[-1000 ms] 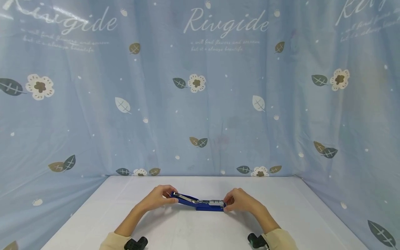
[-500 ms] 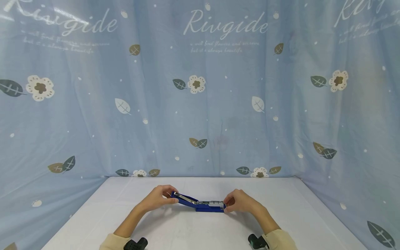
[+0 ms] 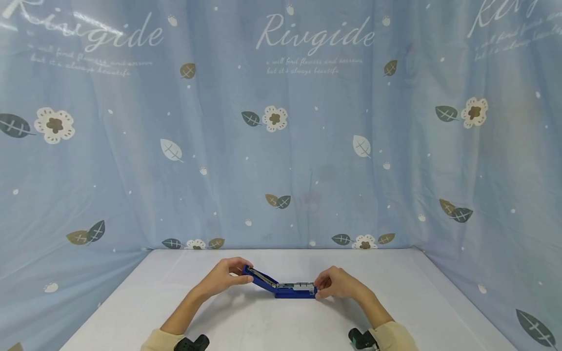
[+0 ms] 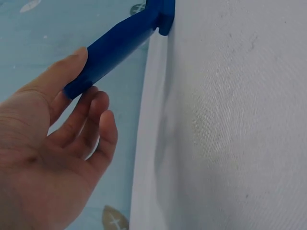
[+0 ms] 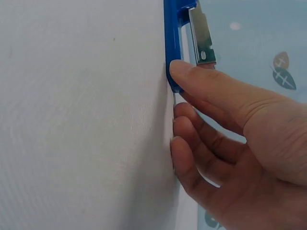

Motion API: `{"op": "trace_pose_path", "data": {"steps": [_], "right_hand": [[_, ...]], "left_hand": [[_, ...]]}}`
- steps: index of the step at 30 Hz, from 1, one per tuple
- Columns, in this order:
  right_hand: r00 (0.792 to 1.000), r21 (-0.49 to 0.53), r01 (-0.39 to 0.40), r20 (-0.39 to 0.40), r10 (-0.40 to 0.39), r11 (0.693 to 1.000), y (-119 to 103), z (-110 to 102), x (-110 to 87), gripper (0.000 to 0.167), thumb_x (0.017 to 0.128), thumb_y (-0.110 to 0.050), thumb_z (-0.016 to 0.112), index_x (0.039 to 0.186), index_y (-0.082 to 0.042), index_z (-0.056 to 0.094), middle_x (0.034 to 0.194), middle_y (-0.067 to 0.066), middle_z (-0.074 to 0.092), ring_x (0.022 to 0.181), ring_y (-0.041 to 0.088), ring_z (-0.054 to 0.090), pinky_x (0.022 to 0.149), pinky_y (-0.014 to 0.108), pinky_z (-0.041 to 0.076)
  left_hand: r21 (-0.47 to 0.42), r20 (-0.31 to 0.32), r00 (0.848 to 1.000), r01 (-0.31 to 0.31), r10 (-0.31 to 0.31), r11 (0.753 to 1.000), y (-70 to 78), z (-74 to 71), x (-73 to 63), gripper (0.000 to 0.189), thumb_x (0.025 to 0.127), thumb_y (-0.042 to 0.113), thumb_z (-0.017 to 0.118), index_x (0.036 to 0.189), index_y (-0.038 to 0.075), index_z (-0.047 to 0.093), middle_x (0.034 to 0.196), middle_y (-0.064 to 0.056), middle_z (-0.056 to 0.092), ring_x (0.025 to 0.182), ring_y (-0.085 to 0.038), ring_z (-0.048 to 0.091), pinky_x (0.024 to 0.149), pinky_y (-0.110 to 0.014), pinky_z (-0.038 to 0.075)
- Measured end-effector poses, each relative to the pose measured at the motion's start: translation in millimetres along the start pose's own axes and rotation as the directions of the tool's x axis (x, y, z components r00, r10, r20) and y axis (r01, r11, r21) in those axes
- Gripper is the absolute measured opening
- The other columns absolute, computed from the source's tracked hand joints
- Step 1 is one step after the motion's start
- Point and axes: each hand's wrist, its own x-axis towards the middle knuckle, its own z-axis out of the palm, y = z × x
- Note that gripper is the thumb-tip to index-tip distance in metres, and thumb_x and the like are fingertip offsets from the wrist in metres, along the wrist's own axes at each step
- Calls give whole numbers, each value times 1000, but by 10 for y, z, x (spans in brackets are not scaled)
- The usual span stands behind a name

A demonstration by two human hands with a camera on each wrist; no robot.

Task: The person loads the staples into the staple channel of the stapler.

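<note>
A blue stapler (image 3: 295, 294) lies opened out on the white table, its metal magazine (image 3: 298, 286) showing on the right half. Its top cover (image 3: 263, 281) slants up to the left, clear of the tabletop. My left hand (image 3: 226, 278) pinches the raised end of that cover between thumb and fingers; the left wrist view shows the thumb on the blue cover (image 4: 120, 50). At the other end my right hand (image 3: 340, 282) pinches the base. In the right wrist view the thumb presses on the blue base (image 5: 172, 43), just beside the metal magazine (image 5: 202, 36).
The white table (image 3: 281, 326) reaches back to a blue patterned curtain (image 3: 281, 161) that also hangs at both sides. Black wrist cameras (image 3: 191, 343) sit at the cuffs of the beige sleeves (image 3: 395, 336).
My left hand has lifted the end of the stapler's cover slightly, so it slants more steeply. The right hand and the base have stayed in place.
</note>
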Motion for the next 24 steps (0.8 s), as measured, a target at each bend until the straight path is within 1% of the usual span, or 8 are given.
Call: {"op": "trace_pose_path", "data": {"steps": [3, 7, 10, 14, 17, 20, 24], "right_hand": [[1000, 24, -24, 6, 24, 999, 10, -2, -2, 23, 79, -14, 81, 99, -7, 73, 81, 0, 65, 72, 13, 54, 61, 23, 44], [997, 62, -69, 23, 67, 996, 39, 6, -5, 25, 81, -16, 80, 103, -7, 71, 76, 1, 61, 62, 11, 51, 53, 24, 43], [995, 99, -97, 28, 95, 990, 62, 18, -10, 27, 81, -16, 79, 104, -7, 70, 74, 2, 59, 56, 11, 51, 50, 25, 44], [992, 142, -125, 27, 123, 982, 76, 40, -14, 27, 81, -15, 80, 105, -6, 70, 73, 2, 59, 56, 11, 52, 52, 26, 46], [991, 157, -136, 25, 133, 978, 67, 48, -14, 27, 80, -14, 80, 104, -6, 70, 74, 3, 59, 57, 12, 53, 54, 26, 47], [990, 157, -142, 20, 140, 977, 60, 47, -10, 27, 80, -14, 80, 104, -6, 70, 74, 2, 58, 57, 12, 53, 54, 26, 46], [989, 156, -147, 13, 147, 977, 53, 41, -8, 28, 80, -15, 80, 105, -7, 70, 74, 2, 58, 57, 11, 52, 54, 25, 46]], "left_hand": [[-47, -9, 1000, 18, -19, 999, 18, 18, 11, 39, 87, 28, 74, 119, 8, 65, 100, -6, 71, 91, -16, 66, 78, -25, 50], [-118, -28, 999, 37, -41, 992, 53, 55, 18, 43, 88, 25, 74, 122, 3, 63, 102, -11, 70, 91, -19, 66, 74, -25, 52], [-165, -46, 997, 53, -62, 985, 76, 91, 21, 43, 87, 25, 75, 123, 4, 63, 103, -11, 70, 91, -19, 66, 73, -26, 54], [-207, -74, 994, 69, -85, 976, 86, 141, 35, 41, 87, 25, 75, 122, 7, 64, 105, -9, 70, 90, -15, 66, 73, -27, 55], [-219, -99, 990, 73, -97, 973, 86, 174, 54, 42, 87, 25, 75, 123, 6, 64, 106, -9, 71, 89, -13, 66, 72, -27, 55], [-232, -115, 987, 82, -112, 969, 98, 199, 82, 44, 87, 26, 76, 124, 7, 64, 107, -8, 70, 91, -13, 65, 74, -27, 55], [-265, -122, 984, 97, -133, 959, 146, 233, 121, 45, 86, 29, 76, 124, 9, 64, 107, -7, 70, 92, -14, 65, 78, -28, 55]]}}
